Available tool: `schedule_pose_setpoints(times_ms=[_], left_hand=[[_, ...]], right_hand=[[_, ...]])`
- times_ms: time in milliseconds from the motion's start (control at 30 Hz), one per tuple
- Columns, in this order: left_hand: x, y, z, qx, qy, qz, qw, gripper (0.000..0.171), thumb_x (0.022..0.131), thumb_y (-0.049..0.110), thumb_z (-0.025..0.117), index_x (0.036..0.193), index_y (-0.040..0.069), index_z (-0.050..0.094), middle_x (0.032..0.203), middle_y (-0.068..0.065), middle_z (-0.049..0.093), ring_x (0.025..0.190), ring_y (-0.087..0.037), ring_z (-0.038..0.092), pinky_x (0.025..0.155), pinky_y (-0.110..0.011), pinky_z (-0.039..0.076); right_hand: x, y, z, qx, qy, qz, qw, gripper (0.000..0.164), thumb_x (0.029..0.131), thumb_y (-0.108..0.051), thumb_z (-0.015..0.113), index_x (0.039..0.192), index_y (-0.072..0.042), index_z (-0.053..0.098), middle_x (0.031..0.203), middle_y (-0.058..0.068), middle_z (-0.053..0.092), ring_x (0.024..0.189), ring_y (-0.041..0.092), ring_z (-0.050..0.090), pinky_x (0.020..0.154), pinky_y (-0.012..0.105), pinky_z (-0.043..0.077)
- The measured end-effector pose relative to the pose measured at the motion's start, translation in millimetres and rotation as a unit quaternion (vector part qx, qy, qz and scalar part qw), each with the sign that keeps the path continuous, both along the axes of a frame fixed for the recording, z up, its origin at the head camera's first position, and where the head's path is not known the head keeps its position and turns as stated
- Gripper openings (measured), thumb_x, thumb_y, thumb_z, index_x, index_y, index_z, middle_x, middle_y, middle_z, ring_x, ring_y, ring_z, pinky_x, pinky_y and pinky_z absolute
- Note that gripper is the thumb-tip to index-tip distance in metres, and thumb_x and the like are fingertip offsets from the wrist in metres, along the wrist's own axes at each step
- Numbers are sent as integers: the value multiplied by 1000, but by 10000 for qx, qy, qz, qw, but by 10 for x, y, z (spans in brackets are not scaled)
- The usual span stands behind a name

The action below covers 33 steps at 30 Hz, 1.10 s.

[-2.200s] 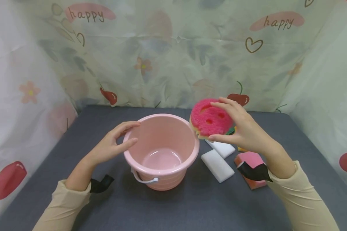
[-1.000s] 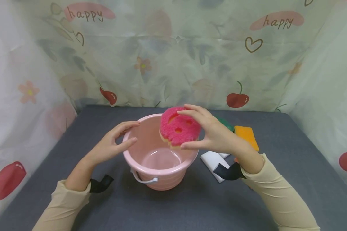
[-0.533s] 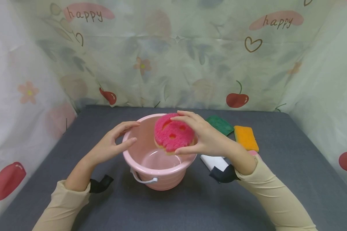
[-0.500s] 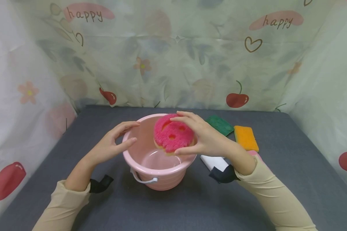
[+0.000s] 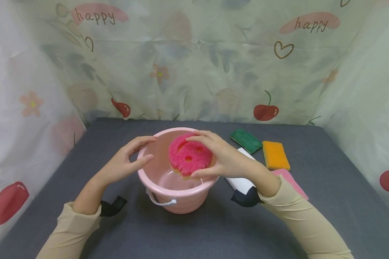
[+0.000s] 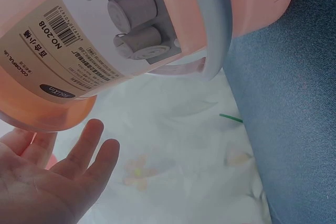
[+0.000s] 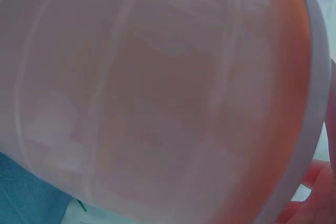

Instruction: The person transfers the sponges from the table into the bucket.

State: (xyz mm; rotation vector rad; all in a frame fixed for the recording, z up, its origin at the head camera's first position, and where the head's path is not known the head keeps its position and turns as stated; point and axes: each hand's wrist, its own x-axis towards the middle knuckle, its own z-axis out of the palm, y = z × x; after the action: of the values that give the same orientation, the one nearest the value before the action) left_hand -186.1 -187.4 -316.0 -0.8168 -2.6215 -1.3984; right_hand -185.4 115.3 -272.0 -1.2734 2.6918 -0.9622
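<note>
My right hand (image 5: 222, 158) grips a round pink smiley-face sponge (image 5: 189, 154) between fingers and thumb, over the bucket's mouth. The sponge has cut-out eyes and a mouth, with a pale yellow underside. My left hand (image 5: 124, 158) rests at the left rim of the pink plastic bucket (image 5: 179, 196), its fingers relaxed and the thumb reaching over the opening. In the left wrist view, the left fingers (image 6: 86, 145) extend loosely at the rim beside a printed label (image 6: 68, 40). The right wrist view is mostly bucket wall (image 7: 157, 103); the sponge is hidden there.
Right of the bucket lie a green scouring sponge (image 5: 246, 141), an orange sponge (image 5: 276, 155), white sponge blocks (image 5: 241, 184) and a pink sponge (image 5: 293, 182) partly under the right sleeve. The bucket's pale handle (image 5: 162, 202) hangs at its front. Patterned curtains (image 5: 197, 72) enclose the dark table.
My right hand has carried the smiley sponge leftward from beside the bucket and lowered it into the bucket's opening. The left hand has stayed at the rim.
</note>
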Motion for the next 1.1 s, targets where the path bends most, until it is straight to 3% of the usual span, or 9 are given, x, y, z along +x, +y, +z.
schedule_pose_setpoints(times_ms=[200,467,800,933,1100], left_hand=[[1,1,0,44,-10,-21,10000,45,88,15,62,131,13,49,135,-3,48,122,-9,44,98,-10,35],[3,1,-4,71,-13,-36,10000,43,89,14,61,131,13,50,136,-5,48,124,-17,44,97,-9,34],[-2,4,-10,89,86,-48,9999,43,88,13,62,130,12,50,135,-5,49,123,-15,44,97,-8,34],[-1,6,-4,111,50,-53,9999,44,88,14,62,131,12,50,135,-3,49,122,-8,44,97,-9,35],[-4,2,-6,112,19,-81,9999,44,89,14,62,131,12,50,136,-3,48,122,-8,45,97,-11,36]], right_hand=[[-11,-38,-30,-54,115,101,9999,75,70,-32,81,134,-15,47,144,7,38,129,21,36,90,35,51],[-21,-65,-59,-22,-4,154,9999,78,68,-33,81,135,-15,46,142,5,39,129,21,36,89,34,52],[-30,-90,-59,136,-228,107,9996,81,68,-36,81,137,-17,43,144,3,36,131,17,33,89,33,51],[-29,-80,-63,238,-410,110,9988,83,70,-41,79,139,-22,39,149,3,29,135,18,27,94,39,49],[-26,-38,-64,267,-454,50,9986,80,72,-41,77,140,-21,39,151,4,27,137,21,26,102,45,42]])
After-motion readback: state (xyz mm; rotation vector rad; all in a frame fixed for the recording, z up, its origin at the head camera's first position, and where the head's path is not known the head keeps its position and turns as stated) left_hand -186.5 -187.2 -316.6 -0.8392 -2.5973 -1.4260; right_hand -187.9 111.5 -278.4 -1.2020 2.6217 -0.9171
